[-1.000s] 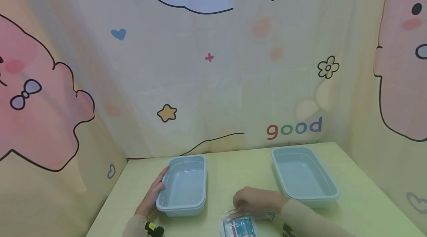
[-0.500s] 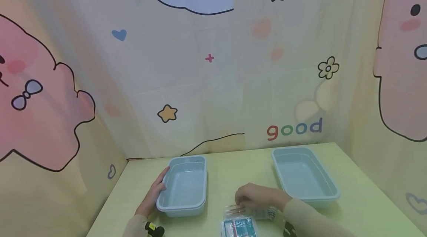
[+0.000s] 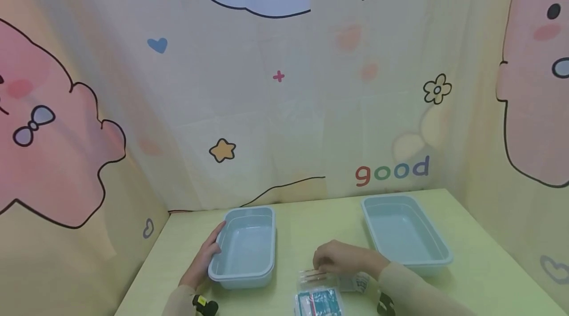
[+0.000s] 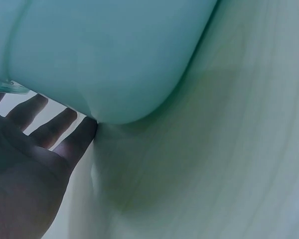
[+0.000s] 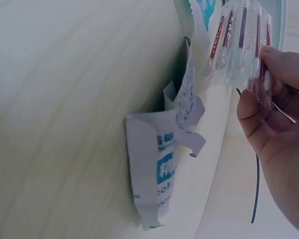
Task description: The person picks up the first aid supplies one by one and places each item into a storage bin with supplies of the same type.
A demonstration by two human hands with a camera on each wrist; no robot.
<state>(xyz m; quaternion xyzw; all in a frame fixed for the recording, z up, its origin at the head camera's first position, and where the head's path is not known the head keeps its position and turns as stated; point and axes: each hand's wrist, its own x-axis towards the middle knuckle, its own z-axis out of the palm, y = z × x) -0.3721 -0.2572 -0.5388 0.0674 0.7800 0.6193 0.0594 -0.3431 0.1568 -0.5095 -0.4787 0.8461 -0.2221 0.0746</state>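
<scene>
My left hand [image 3: 203, 262] rests along the left side of the left pale-blue plastic tray [image 3: 242, 276]. In the left wrist view its straight fingers [image 4: 77, 142] touch the tray's outer wall [image 4: 119, 74] under the rim. My right hand [image 3: 340, 258] pinches a clear pack of cotton swabs [image 3: 312, 276] by one end. The right wrist view shows thumb and fingers on this swab pack [image 5: 241, 47], whose tubes hold dark red liquid. Below the hand, a torn white-and-blue paper packet [image 5: 162, 164] stands on the table.
Teal-and-white packets [image 3: 319, 303] in clear wrap lie at the table's front edge. Another pale-blue tray [image 3: 422, 269] stands at the right, behind my right forearm. Printed curtains [image 3: 289, 123] enclose the yellow table [image 3: 324, 222] at the back and sides.
My right hand has moved slightly up and away from the front edge, drawing the swab pack clear of the teal packets. The left hand and both trays stay put.
</scene>
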